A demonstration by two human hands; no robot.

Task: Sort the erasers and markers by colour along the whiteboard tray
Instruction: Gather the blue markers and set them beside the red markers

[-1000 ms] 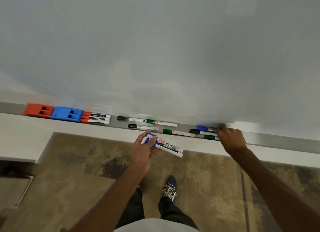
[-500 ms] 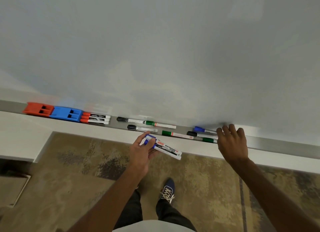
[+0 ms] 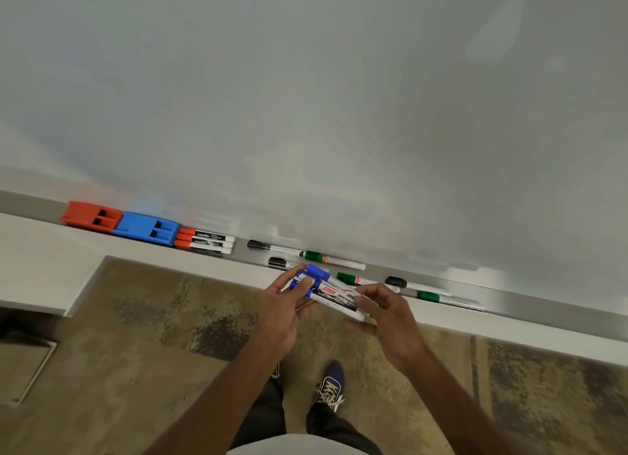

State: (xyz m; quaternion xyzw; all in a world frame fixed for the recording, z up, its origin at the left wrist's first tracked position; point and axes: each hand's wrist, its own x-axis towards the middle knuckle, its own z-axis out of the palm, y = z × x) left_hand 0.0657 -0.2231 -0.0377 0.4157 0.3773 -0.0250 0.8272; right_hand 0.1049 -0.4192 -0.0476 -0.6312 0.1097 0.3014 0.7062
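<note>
We hold a bundle of blue markers in front of the tray, just near of its edge, between both hands. The left hand has its grip closed around the capped ends, and the right hand pinches the white barrel ends, so both grips are on the bundle; how many markers it holds we cannot say for sure, though it looks like three. The bundle's long axis runs from upper left to lower right, roughly parallel to the tray, with the blue caps pointing left and slightly far. In the tray, the red eraser and blue eraser sit touching at the left end, with the red markers stacked just right of them. Further right, black and green markers lie mixed and loosely spaced. To do this step well, we judge that we should square the barrels flush in both hands first, keep the caps all facing left to match the red set, then lower the bundle flat into the tray beside a blue neighbour. The blue eraser is hemmed in by red things on both sides, so some shuffling may be needed. Letting go one hand at a time should stop the round barrels rolling off the near lip.
</note>
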